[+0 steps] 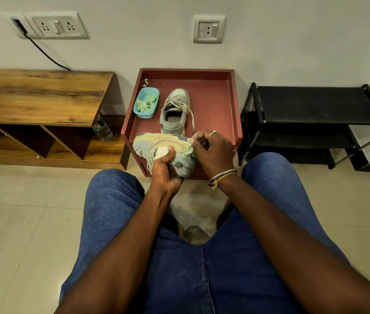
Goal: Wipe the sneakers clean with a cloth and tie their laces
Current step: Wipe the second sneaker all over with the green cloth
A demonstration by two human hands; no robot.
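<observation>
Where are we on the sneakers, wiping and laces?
Nothing looks finished. In hand: the left hand grips one sneaker tipped on its side, while the right hand presses a green cloth against its heel end. Left: the second sneaker sits upright on the red tray table with laces loose and untied; whether it was wiped is unclear. The held sneaker's laces also hang loose.

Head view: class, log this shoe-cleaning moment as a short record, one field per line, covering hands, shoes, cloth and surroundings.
left hand: grips the held sneaker, turned on its side
right hand: presses a green cloth to that sneaker's heel end
second sneaker: upright on the red tray table, laces loose
blue tub: left of second sneaker, holds green cloth pieces
left of table: wooden bench
right of table: black rack
</observation>
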